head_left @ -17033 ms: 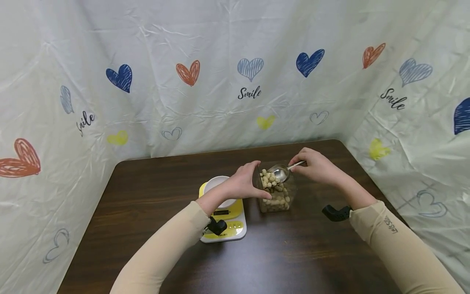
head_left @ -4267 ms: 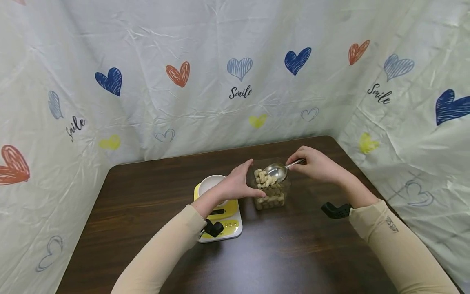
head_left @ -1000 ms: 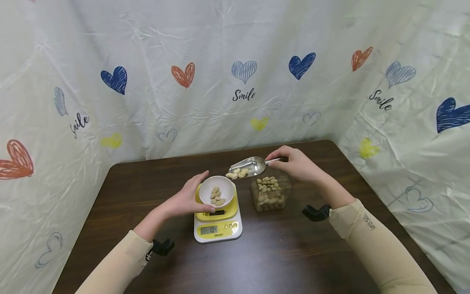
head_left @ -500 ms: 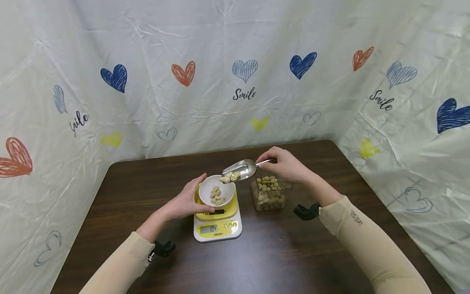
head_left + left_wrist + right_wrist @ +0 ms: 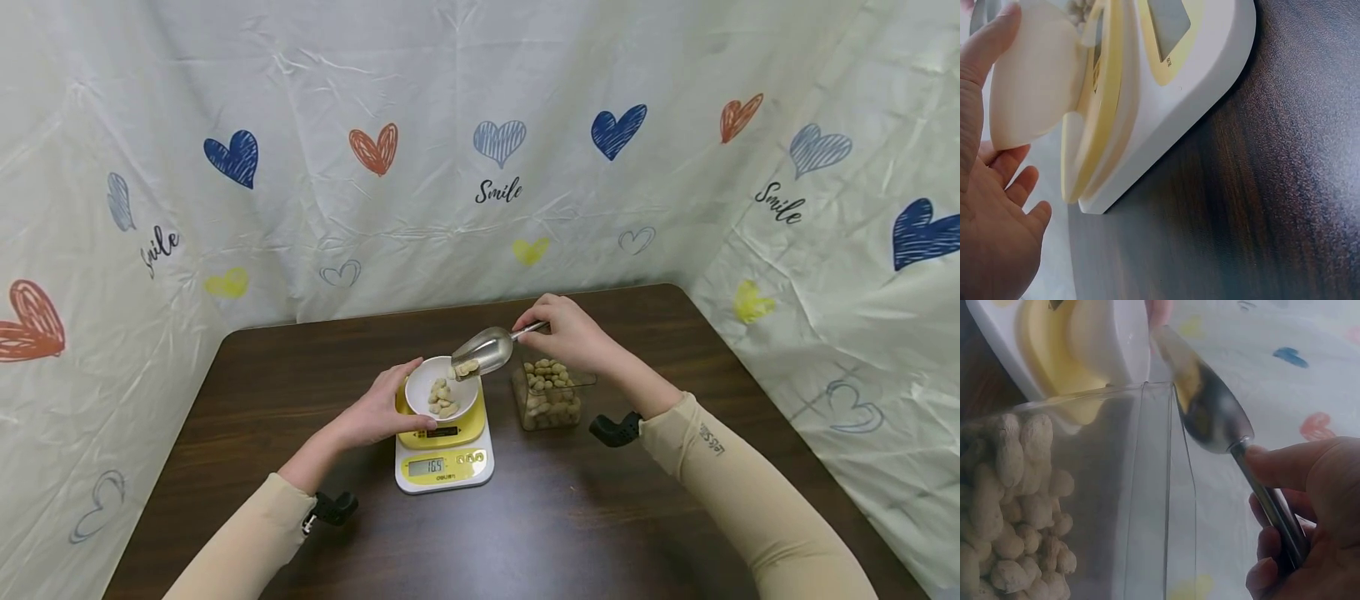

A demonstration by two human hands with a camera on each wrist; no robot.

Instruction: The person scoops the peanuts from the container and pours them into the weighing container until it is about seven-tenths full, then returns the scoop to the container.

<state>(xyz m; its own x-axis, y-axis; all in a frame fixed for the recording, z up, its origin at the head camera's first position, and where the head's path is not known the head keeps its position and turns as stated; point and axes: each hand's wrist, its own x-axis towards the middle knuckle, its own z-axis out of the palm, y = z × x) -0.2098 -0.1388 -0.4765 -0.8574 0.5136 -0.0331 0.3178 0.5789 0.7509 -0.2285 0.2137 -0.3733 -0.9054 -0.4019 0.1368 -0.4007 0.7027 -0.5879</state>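
A white bowl [image 5: 427, 398] with several peanuts [image 5: 442, 400] in it sits on a yellow and white kitchen scale [image 5: 468, 477], whose display looks like 16.5. My left hand [image 5: 375, 408] grips the bowl from its left side, thumb at the near rim and fingers at the far side. In my right hand [image 5: 573, 333], a metal scoop [image 5: 491, 346] is held by its handle. The scoop tilts down to the left, its mouth over the bowl's right rim with a few peanuts at the lip. In the right wrist view, fingers and thumb wrap the scoop's handle [image 5: 1272, 515].
A clear plastic container [image 5: 551, 408] of peanuts stands right of the scale, below my right forearm. The dark wooden table [image 5: 300, 367] ends at a white curtain [image 5: 420, 258] printed with hearts at the back and sides.
The scoop has left the container, moved left over the bowl and tipped further. Peanuts have slid into the bowl, and the display rose from 10.4. My left hand shifted from container to bowl.
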